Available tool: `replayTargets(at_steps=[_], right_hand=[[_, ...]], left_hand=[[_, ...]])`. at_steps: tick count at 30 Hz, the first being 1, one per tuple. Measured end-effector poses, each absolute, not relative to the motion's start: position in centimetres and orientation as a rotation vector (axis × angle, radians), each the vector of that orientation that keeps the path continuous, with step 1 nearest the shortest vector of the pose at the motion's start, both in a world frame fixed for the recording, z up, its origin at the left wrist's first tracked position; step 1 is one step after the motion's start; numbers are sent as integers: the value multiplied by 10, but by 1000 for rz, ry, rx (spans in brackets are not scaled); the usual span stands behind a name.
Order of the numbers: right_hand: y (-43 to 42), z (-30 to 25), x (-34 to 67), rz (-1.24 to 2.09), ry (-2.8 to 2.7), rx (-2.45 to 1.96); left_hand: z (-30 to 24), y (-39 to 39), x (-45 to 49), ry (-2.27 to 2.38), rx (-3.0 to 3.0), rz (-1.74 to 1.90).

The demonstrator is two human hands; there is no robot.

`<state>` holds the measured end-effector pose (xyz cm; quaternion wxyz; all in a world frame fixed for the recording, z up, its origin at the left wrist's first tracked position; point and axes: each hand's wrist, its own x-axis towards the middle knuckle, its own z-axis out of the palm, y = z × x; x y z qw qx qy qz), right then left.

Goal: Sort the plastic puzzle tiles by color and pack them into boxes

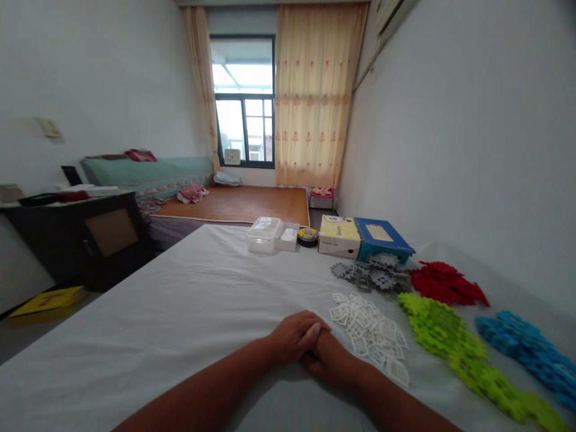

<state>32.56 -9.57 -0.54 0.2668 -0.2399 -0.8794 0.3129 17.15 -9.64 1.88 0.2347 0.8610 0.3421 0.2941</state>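
Observation:
My left hand and my right hand are clasped together above the white-covered table. The fingers are folded against each other, and no object shows between them; part of the right hand's fingers is hidden. Just right of the hands lies a loose heap of white plastic lattice pieces, touched by neither hand. Beyond it sit grey gear-shaped pieces. Further right are piles of lime-green pieces, red pieces and blue pieces.
Along the table's far edge stand a clear plastic container, a small white box, a round black tin, a yellow-and-white carton and a blue box. A bed and a dark cabinet lie beyond. A wall rises at right.

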Motion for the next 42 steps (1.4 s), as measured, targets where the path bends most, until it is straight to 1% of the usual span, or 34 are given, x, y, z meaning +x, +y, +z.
replayTargets(at_steps=[6, 9, 11, 14, 17, 22, 26, 29, 34, 42], right_hand=[[-96, -6, 323, 865, -2340, -635], [-96, -2, 321, 852, -2361, -531], [-95, -2, 320, 815, -2356, -499], [-93, -5, 320, 759, -2329, -468], [-91, -9, 322, 751, -2322, -386], [-90, -5, 323, 771, -2340, -387], [-91, 1, 324, 818, -2331, -419], [-91, 3, 325, 848, -2323, -446], [-90, 3, 326, 864, -2332, -467], [-91, 3, 326, 841, -2351, -469]], left_hand=[[12, -97, 174, 951, 2281, 879], [5, -93, 174, 1072, 2098, 1037], [3, -86, 169, 1187, 2002, 1074], [10, -62, 148, 1333, 2014, 979], [29, -20, 113, 1490, 2250, 912], [69, 63, 60, 2074, 2384, 681], [84, 108, 47, 2384, 2420, 445], [81, 126, 51, 2427, 2411, 276], [73, 135, 64, 2391, 2489, 206], [83, 113, 75, 2373, 2598, 62]])
